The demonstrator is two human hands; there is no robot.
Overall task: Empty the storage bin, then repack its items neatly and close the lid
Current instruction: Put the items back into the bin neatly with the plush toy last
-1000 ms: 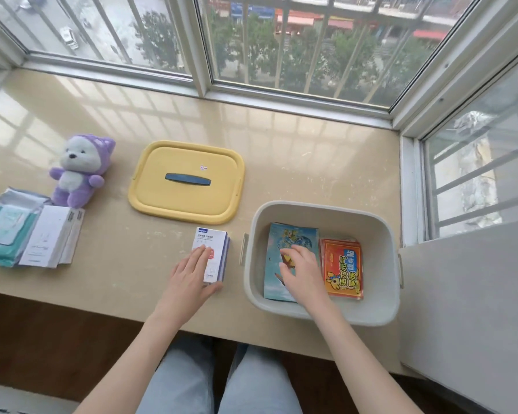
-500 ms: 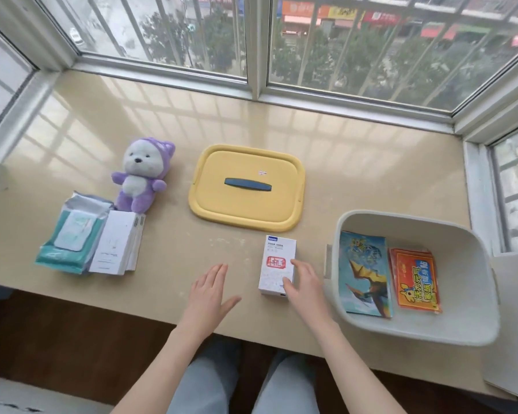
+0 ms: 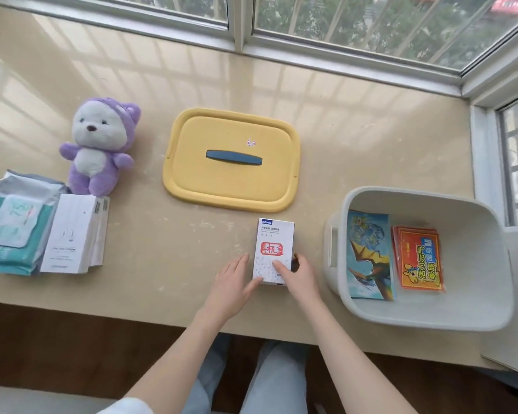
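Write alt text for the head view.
The right hand grips the right edge of a small white box on a beige counter while the left hand lies flat against its left side. Right of them, an open grey bin holds a dragon booklet and an orange packet. The yellow lid lies behind the box, with a purple plush, wipes pack and white carton at left.

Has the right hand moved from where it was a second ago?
Yes. The right hand left the grey plastic storage bin, where it rested on the blue dragon booklet, and moved left onto the small white cardboard box.
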